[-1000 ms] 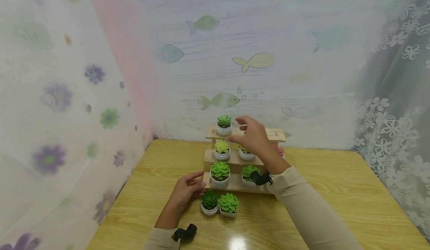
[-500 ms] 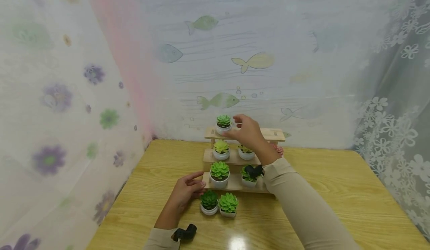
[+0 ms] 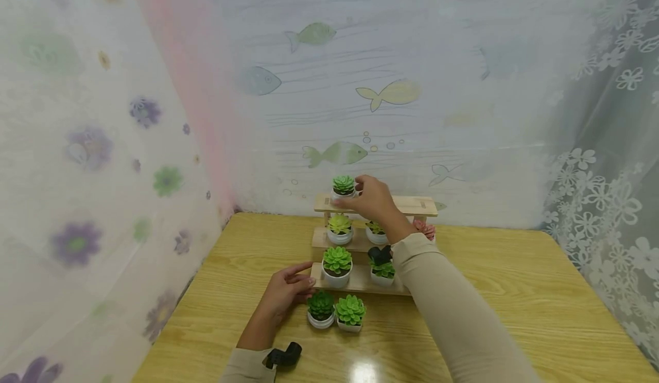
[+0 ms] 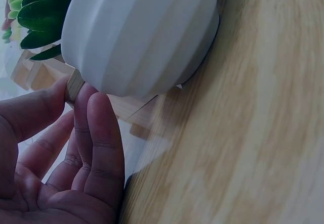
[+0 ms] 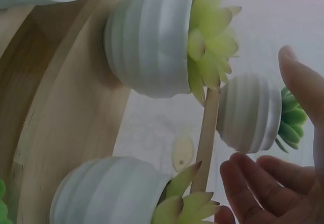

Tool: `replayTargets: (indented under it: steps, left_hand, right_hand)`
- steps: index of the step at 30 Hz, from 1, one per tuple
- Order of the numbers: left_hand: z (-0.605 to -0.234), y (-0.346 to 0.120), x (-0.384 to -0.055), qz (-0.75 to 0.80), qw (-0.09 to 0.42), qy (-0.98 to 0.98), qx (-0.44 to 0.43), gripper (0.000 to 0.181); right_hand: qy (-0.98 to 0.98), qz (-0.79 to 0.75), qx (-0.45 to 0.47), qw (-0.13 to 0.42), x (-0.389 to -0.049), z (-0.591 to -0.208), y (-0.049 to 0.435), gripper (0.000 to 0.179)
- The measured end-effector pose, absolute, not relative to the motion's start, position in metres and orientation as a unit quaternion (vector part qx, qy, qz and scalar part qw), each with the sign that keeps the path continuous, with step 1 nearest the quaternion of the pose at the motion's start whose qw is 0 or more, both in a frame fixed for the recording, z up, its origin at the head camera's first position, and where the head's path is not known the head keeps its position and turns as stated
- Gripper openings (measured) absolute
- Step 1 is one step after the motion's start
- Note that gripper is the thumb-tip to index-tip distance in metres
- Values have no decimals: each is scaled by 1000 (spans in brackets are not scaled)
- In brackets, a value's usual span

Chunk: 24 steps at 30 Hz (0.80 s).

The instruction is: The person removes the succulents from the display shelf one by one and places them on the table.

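Observation:
My right hand (image 3: 374, 201) is at the top tier of a stepped wooden plant stand (image 3: 419, 206), beside a potted green succulent (image 3: 343, 185). In the right wrist view, its thumb and fingers spread around that white ribbed pot (image 5: 249, 114); the fingertips (image 5: 240, 163) lie right at its side, the thumb apart from it. My left hand (image 3: 284, 290) pinches the left end of the bottom shelf board (image 4: 74, 86) between thumb and fingers. Close by it stands a dark green succulent (image 3: 321, 306), whose white pot (image 4: 139, 37) fills much of the left wrist view.
A square-potted light green succulent (image 3: 350, 312) stands on the wooden table (image 3: 515, 303) before the stand. The middle tier bears yellow-green succulents (image 3: 340, 227) and a pink one (image 3: 425, 230). Two green succulents (image 3: 337, 264) occupy the bottom tier. A fish-printed curtain (image 3: 463, 160) hangs behind.
My right hand has moved left along the top tier, its thumb now overlapping the front of the succulent's pot. The left hand keeps its place at the bottom shelf.

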State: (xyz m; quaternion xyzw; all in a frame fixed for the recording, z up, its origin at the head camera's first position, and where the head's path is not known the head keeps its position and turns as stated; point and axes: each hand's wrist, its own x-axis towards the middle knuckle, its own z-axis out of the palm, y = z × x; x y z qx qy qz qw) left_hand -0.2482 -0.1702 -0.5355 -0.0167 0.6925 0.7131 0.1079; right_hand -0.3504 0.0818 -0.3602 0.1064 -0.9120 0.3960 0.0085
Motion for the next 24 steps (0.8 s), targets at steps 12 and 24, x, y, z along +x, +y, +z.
replayTargets:
  steps: [12,24]
  left_hand:
    - [-535,-171,-248,716,111,689,-14,57]
    - [-536,-170,-249,718,111,687,-15,56]
  right_hand:
    - [-929,359,87,17,-357,-366,74,85]
    - [-931,356,79,31,-359,-368,75,57]
